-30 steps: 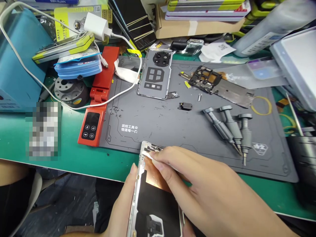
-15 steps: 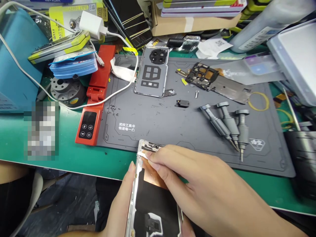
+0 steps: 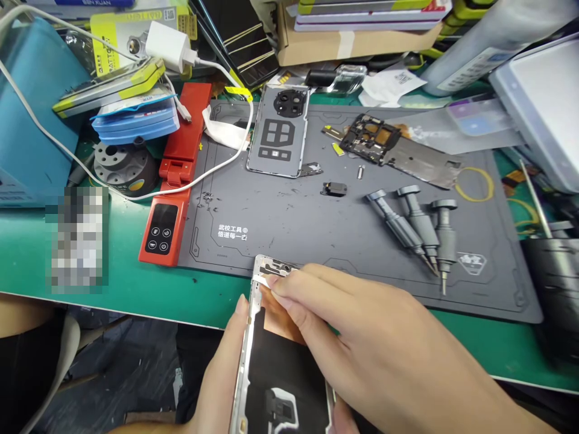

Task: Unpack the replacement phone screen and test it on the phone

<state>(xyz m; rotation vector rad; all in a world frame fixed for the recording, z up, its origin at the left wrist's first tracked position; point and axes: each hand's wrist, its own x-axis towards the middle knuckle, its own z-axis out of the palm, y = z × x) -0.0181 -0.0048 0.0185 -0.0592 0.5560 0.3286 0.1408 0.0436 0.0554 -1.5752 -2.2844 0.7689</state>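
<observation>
My left hand (image 3: pixel 221 367) is wrapped round an opened phone frame (image 3: pixel 284 367). Its thumb lies along the left rim, and fingertips show at the right edge near the bottom. The frame has a silver border, a black inner surface and a copper-coloured patch near the top. Over the frame's upper end, my right hand (image 3: pixel 362 331) pinches a thin white strip (image 3: pixel 261 280) between thumb and forefinger. The strip's free end reaches the upper left rim; the rest is hidden by the fingers.
On the grey mat (image 3: pixel 280 223) lie a phone back cover (image 3: pixel 277 135), a phone board assembly (image 3: pixel 398 150), a small black part (image 3: pixel 335 189) and three grey screwdrivers (image 3: pixel 409 226). A red device (image 3: pixel 165 223) and white cable (image 3: pixel 221 158) are at left. Boxes crowd the back.
The hands and phone frame stay almost in place. The fingertips of my right hand have shifted very slightly, with the white strip still pinched. The view has barely moved.
</observation>
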